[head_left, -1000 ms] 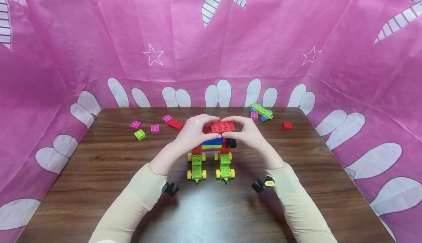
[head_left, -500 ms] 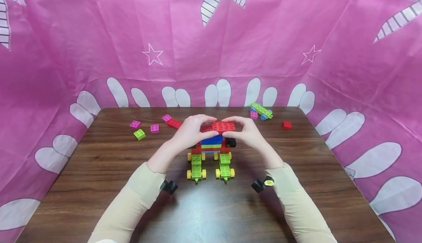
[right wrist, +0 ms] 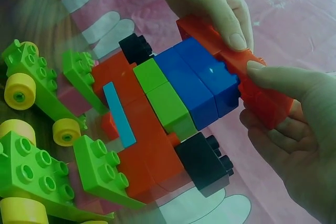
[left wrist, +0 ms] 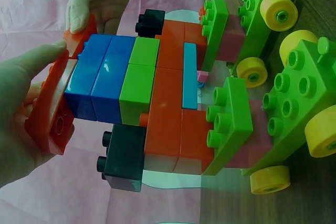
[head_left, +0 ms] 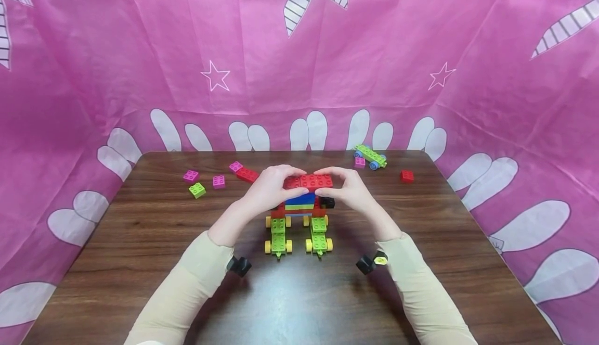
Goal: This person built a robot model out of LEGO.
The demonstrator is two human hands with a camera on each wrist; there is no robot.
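Both hands meet over a brick model at the middle of the table (head_left: 140,262). The left hand (head_left: 285,182) and right hand (head_left: 339,183) pinch a long red brick (head_left: 311,181) between thumbs and fingers, one at each end. The red brick (left wrist: 52,114) lies against the model's blue bricks (left wrist: 100,85), slightly tilted in the left wrist view. Under the blue layer come green, red and black bricks (right wrist: 205,163). The model stands on two green wheeled bases (head_left: 278,235) (head_left: 319,234) with yellow wheels.
Loose bricks lie at the back left: pink ones (head_left: 191,175) (head_left: 218,181), a green one (head_left: 197,190) and a red one (head_left: 248,175). At the back right are a green base with blue wheels (head_left: 371,157) and a small red brick (head_left: 406,176). Pink cloth surrounds the table.
The red brick has sunk a little lower onto the blue layer. Both hands keep their hold and have barely moved.
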